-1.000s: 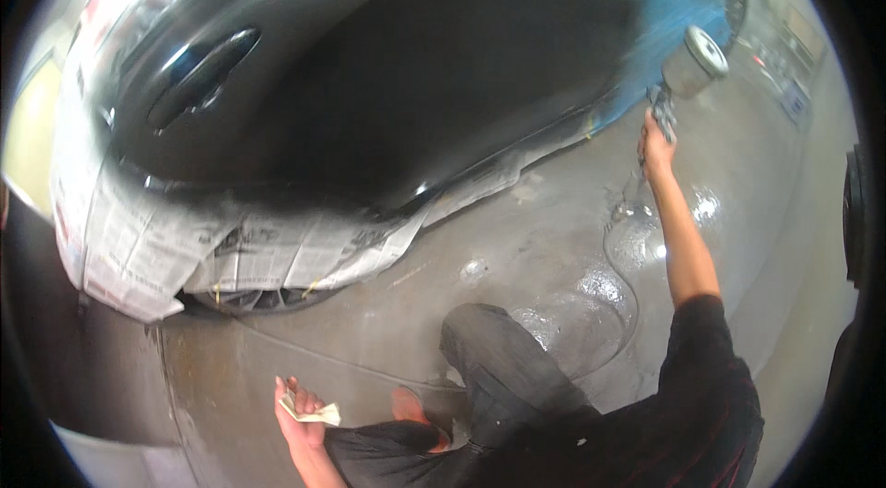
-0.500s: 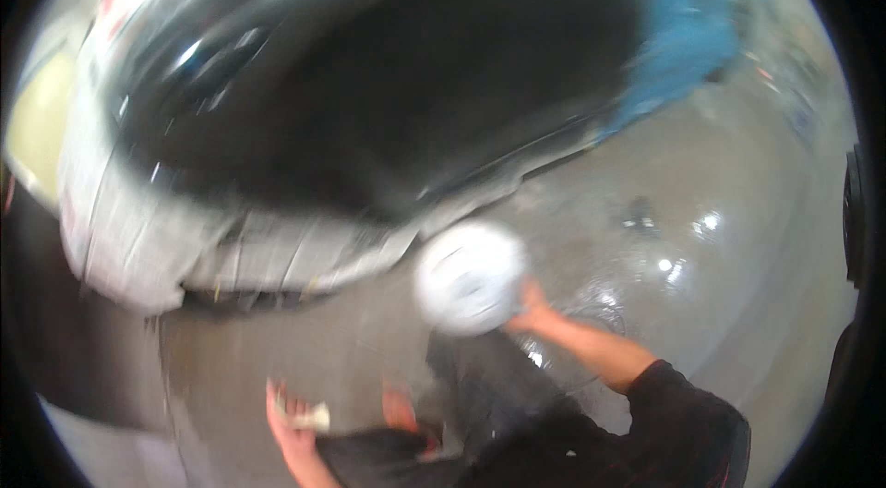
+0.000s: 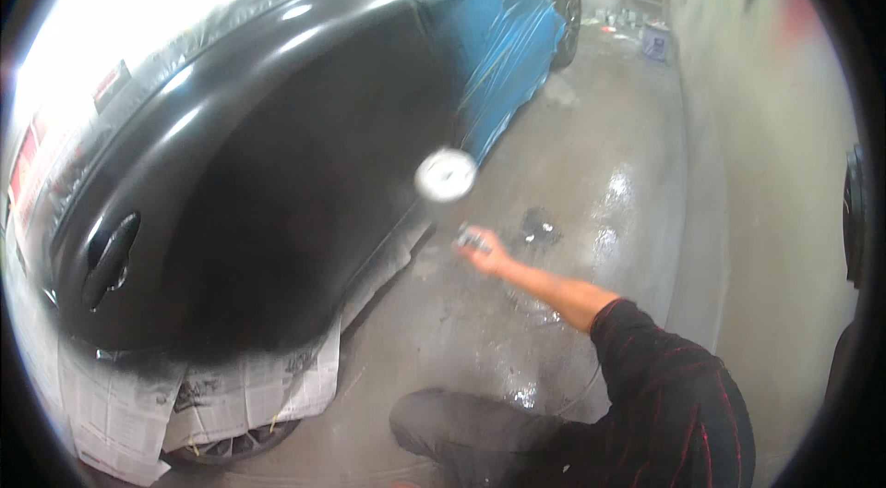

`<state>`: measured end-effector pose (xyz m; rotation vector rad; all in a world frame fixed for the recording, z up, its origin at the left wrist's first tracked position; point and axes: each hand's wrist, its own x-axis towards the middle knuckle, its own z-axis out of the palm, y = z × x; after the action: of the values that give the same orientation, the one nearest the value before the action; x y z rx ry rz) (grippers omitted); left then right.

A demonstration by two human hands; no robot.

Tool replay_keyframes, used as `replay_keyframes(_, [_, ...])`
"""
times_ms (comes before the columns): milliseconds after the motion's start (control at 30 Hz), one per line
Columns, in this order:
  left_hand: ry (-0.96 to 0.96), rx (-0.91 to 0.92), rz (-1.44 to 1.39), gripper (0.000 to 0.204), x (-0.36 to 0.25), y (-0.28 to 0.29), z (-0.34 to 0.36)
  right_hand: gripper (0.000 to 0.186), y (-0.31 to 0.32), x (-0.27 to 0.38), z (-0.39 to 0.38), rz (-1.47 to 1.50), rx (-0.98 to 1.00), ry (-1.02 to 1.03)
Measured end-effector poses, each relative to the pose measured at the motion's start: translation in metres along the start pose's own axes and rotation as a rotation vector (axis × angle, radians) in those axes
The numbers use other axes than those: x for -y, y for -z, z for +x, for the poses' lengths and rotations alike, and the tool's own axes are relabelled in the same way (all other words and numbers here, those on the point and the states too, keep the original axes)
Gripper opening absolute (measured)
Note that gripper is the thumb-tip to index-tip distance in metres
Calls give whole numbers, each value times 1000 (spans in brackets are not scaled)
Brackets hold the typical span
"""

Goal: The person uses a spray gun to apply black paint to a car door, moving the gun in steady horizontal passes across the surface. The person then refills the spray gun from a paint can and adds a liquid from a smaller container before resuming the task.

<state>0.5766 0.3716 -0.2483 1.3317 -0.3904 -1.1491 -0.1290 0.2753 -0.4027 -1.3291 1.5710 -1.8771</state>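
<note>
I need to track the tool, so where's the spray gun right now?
In the head view, the spray gun is near centre, held up in the right hand beside the black car panel, just below the blue masking film.

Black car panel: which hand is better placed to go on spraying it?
Right. The right hand grips the spray gun with the round white cup, extended beside the black car panel. The left hand is out of view.

Free: wet floor [image 3: 591, 211] rightward | Blocked: black car panel [image 3: 277, 174] left (close)
</note>
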Motion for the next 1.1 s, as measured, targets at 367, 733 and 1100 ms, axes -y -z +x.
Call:
replay_keyframes(367, [22,74,-47,25,-16,58,6,19,64,-67,50,3,-428,-226])
replay_keyframes(733, [-340,87,270,65,-4,165,19,27,-125,-65,-91,-71,481,-13])
replay_keyframes(1100, [-469,93,302,68,-16,227,-17,21,30,-147,40,-135,-194,-144])
